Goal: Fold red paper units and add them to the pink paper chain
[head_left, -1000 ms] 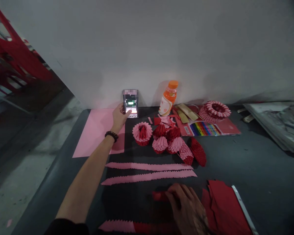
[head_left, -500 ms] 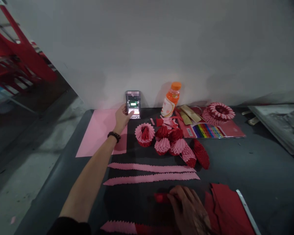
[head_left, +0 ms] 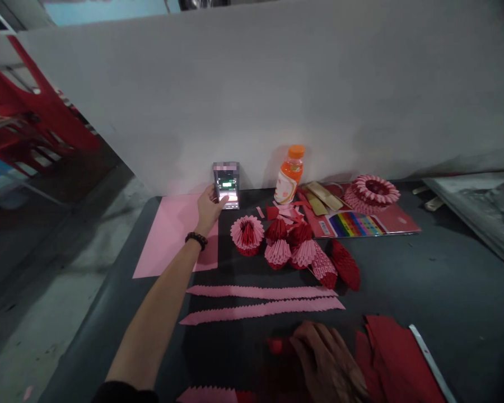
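Note:
A smartphone with a lit screen leans against the white wall. My left hand is at its lower left edge, thumb across the bottom of the screen and fingers curled at its side. My right hand rests low on the table, fingers bent together around the end of a small piece of red paper, partly in dark shadow. Two zigzag pink paper strips lie between the hands. Below, a pink and red strip is cut off by the frame edge. Red paper sheets lie beside my right hand.
Pink paper lies under my left forearm. Folded pink and red paper pieces cluster mid-table. Behind stand an orange drink bottle and a red packet bearing a paper ring. A metal ruler lies at right.
The camera view has tilted slightly upward, showing more above the wall. My left hand stays at the phone, its thumb slightly shifted. My right hand stays near the red paper piece.

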Available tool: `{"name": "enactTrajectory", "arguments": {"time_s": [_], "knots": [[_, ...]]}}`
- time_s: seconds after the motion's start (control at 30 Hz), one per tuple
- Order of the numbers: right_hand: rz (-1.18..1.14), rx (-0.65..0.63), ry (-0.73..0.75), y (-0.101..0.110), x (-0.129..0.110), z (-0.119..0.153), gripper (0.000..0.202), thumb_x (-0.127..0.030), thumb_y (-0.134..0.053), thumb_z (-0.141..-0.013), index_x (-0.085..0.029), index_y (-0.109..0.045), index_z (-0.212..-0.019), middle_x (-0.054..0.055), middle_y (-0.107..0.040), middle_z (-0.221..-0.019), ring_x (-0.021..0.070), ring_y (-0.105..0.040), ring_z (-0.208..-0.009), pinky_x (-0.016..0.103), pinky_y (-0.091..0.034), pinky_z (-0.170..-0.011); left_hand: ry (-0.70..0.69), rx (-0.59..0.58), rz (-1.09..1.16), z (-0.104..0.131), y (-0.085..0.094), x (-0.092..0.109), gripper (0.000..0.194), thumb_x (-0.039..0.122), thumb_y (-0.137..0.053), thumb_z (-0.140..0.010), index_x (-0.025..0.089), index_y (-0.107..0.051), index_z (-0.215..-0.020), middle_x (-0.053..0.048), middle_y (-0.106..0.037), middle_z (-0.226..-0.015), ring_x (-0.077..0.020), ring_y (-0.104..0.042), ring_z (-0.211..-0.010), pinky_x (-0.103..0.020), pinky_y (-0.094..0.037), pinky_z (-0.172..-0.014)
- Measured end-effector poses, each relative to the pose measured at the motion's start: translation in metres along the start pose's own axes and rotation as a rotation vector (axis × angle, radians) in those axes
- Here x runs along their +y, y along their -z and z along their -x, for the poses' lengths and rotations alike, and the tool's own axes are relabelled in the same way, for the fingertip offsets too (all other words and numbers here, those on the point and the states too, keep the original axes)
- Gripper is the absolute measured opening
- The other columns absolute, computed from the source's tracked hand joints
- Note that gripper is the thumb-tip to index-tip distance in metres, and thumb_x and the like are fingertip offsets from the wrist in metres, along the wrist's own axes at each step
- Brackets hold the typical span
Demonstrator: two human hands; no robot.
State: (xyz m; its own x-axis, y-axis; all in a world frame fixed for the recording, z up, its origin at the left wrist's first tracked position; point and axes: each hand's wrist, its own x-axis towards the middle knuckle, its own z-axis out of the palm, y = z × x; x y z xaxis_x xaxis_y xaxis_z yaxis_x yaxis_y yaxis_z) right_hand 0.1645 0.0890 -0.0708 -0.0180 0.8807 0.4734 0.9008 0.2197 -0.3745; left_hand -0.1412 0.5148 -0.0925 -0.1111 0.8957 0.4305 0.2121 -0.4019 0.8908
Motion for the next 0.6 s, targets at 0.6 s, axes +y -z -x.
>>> {"name": "enactTrajectory", "arguments": {"time_s": [0.6], "knots": [[-0.071,-0.085,-0.079,0.0062,0.0017,0.0055,0.052,-0.055,-0.047,-0.131,-0.036,-0.072,-0.089,-0.005,-0.086,-0.083,0.0233,-0.087,-0.074,0.037,-0.069,-0.067,0.002,0.022,0.029,-0.0019,-0.0025,0.0013,0.097,0.066,-0.110,-0.078,0.026,-0.076,-0.160,-0.022,-0.096,-0.152,-0.0433,-0.093,-0.140,-0.074,-0.075,-0.125]]}}
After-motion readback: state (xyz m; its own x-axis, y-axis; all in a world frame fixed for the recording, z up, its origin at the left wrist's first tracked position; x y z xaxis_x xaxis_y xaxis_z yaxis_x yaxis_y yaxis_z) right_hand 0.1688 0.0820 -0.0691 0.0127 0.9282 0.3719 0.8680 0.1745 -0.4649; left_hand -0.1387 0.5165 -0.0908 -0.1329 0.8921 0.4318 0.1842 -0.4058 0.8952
